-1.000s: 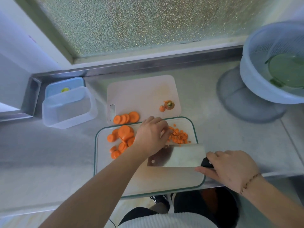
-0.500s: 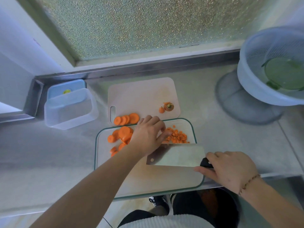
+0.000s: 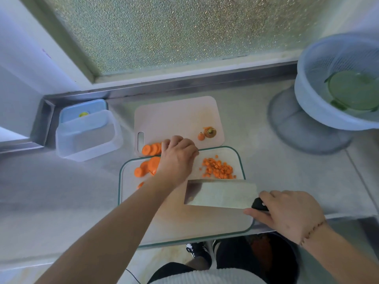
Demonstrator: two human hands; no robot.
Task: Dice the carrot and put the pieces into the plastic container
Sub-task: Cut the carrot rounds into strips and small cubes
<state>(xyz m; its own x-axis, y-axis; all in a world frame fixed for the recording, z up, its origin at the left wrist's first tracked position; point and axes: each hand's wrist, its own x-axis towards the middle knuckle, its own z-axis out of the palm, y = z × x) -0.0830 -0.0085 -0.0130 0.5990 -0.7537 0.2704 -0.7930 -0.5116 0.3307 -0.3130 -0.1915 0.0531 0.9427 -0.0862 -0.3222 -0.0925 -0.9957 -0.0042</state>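
Observation:
A heap of diced carrot [image 3: 218,169] lies at the far right of the glass cutting board [image 3: 155,226]. Round carrot slices [image 3: 146,167] lie at the board's far left, and more slices [image 3: 151,149] sit on the pink board [image 3: 178,117] behind. My left hand [image 3: 177,159] rests palm down over those slices, its fingertips hidden. My right hand [image 3: 287,212] grips the black handle of a cleaver [image 3: 220,193], whose blade lies just in front of the diced heap. The clear plastic container [image 3: 88,136] stands far left, nothing visible inside it.
The container's blue lid [image 3: 82,110] leans behind it. A carrot top and a small end piece [image 3: 208,133] sit on the pink board. A pale blue colander [image 3: 338,83] with a green object stands at the far right. The counter's front edge runs under the glass board.
My left hand has moved left and back, away from the diced heap and onto the carrot slices. The cleaver has stayed near the heap's front edge.

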